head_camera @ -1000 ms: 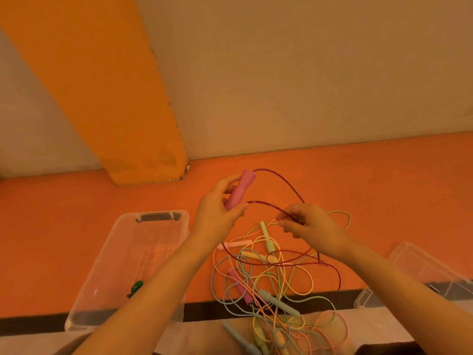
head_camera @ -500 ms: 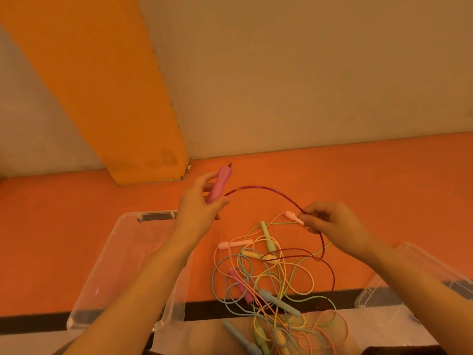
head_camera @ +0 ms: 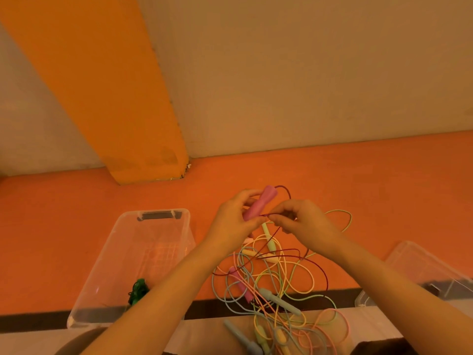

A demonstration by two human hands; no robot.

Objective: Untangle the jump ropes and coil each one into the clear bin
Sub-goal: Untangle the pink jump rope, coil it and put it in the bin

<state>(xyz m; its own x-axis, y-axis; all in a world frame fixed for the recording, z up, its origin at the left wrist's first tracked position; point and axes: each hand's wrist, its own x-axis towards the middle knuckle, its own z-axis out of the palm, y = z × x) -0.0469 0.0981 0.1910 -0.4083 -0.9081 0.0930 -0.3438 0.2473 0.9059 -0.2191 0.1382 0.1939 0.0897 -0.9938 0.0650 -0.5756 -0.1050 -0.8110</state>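
Left hand [head_camera: 234, 221] gripping a pink jump-rope handle [head_camera: 259, 203] at frame centre, right hand [head_camera: 302, 224] pinching its dark red cord [head_camera: 317, 262] just beside — pastel rope tangle [head_camera: 271, 290] below, clear bin [head_camera: 143, 252] lower left holding a green coil [head_camera: 138, 290].

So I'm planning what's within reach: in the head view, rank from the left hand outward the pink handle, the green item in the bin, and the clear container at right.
1. pink handle: gripped by the left hand.
2. green item: lower left, inside the clear bin.
3. clear container: far right.
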